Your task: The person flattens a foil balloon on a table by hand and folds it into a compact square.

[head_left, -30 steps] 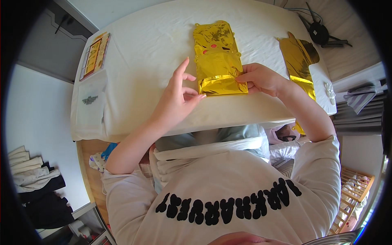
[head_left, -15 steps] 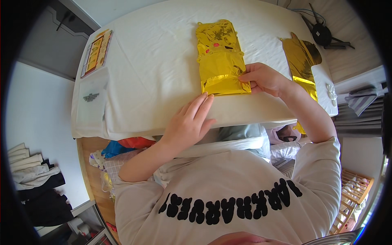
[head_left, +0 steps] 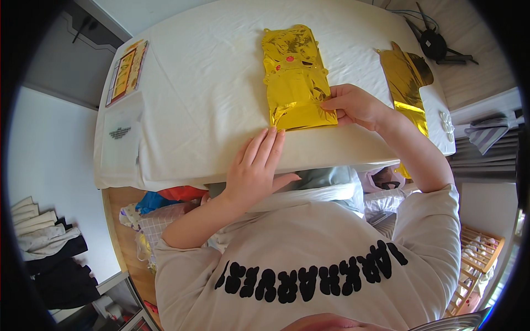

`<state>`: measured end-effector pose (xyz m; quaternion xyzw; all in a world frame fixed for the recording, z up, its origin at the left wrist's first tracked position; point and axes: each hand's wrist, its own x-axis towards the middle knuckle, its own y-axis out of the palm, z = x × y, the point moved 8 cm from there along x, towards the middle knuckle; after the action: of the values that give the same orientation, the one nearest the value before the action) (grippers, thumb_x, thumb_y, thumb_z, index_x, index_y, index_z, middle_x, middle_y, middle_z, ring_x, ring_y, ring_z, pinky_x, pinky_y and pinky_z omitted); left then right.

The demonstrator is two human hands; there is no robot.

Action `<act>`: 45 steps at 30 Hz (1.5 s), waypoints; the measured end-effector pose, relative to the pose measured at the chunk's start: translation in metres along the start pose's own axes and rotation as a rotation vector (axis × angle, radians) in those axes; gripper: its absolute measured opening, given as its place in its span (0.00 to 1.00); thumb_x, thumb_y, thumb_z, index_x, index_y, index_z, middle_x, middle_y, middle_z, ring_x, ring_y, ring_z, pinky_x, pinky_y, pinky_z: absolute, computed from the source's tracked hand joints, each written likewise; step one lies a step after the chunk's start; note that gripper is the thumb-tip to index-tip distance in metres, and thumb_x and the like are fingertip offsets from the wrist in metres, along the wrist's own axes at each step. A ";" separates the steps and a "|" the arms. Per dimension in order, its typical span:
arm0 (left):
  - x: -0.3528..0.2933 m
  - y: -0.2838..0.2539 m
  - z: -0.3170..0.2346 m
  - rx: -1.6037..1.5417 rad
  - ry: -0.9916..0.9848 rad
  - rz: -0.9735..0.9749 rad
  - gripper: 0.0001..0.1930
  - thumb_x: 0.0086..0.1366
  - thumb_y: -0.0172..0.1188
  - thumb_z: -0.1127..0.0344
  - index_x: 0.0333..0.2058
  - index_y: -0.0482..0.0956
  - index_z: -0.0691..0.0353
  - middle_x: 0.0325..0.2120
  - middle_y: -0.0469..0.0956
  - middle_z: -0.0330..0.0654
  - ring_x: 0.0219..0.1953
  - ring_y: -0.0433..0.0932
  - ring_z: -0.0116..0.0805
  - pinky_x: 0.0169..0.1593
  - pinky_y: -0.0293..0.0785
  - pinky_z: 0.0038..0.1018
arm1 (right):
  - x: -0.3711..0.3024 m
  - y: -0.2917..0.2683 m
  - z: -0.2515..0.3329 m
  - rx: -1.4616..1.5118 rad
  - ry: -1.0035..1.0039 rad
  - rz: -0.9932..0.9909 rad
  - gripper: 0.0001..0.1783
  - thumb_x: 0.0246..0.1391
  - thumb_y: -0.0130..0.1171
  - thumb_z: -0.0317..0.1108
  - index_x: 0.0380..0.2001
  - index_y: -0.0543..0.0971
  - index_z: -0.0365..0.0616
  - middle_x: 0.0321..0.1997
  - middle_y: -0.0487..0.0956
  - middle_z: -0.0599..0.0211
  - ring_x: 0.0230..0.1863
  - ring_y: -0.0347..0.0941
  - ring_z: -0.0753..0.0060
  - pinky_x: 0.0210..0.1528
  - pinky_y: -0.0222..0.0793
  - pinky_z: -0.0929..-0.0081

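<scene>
Upper centre of the head view, just right of the middle, that was where the gold foil balloon (head_left: 298, 88) lay, flat and folded on the white tablecloth (head_left: 204, 83)! And look at the right hand (head_left: 356, 107): thumb on top, fingers tucked under, pinching the foil's lower right edge, probably to keep so light a sheet from slipping. Over to the left hand (head_left: 254, 165), fingers straight and nearly together, thumb out wide, fingertips right at the balloon's lower left corner, perhaps to steady it; whether they pressed, the view did not settle. A second gold foil balloon (head_left: 400, 77) lay at the upper right, a frosted packet (head_left: 121, 132) at the left, both well apart, seemingly leaving the hands room.
</scene>
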<state>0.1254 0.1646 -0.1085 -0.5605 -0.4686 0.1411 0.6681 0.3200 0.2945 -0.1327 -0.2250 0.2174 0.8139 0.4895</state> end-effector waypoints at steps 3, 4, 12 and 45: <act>0.006 -0.003 -0.004 0.027 -0.024 0.003 0.50 0.52 0.68 0.29 0.64 0.75 0.62 0.58 0.77 0.49 0.60 0.74 0.43 0.62 0.71 0.40 | 0.005 -0.001 -0.003 0.009 -0.016 0.020 0.17 0.69 0.54 0.26 0.57 0.75 0.31 0.50 0.84 0.57 0.47 0.85 0.71 0.49 0.84 0.75; 0.007 -0.001 -0.006 0.022 -0.019 0.003 0.50 0.52 0.68 0.29 0.64 0.75 0.62 0.58 0.77 0.49 0.60 0.74 0.43 0.62 0.71 0.40 | 0.004 -0.001 -0.003 0.012 -0.015 0.014 0.17 0.69 0.54 0.26 0.57 0.75 0.31 0.50 0.84 0.57 0.47 0.85 0.71 0.49 0.84 0.75; 0.008 0.004 -0.003 0.073 -0.094 -0.033 0.49 0.50 0.65 0.25 0.63 0.77 0.55 0.54 0.75 0.41 0.58 0.72 0.39 0.59 0.69 0.39 | -0.022 -0.010 0.006 -0.115 -0.206 -0.135 0.25 0.68 0.58 0.28 0.66 0.68 0.37 0.53 0.82 0.62 0.50 0.80 0.75 0.54 0.79 0.74; 0.011 0.003 -0.002 0.090 -0.078 -0.012 0.45 0.54 0.62 0.26 0.62 0.78 0.54 0.53 0.76 0.40 0.55 0.74 0.38 0.56 0.70 0.38 | -0.097 0.075 -0.021 -1.318 -1.015 -0.663 0.23 0.57 0.68 0.34 0.56 0.82 0.44 0.62 0.80 0.62 0.65 0.76 0.56 0.69 0.69 0.53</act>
<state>0.1341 0.1720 -0.1063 -0.5214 -0.4907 0.1798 0.6745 0.2969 0.1822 -0.0836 -0.1245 -0.6131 0.5920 0.5081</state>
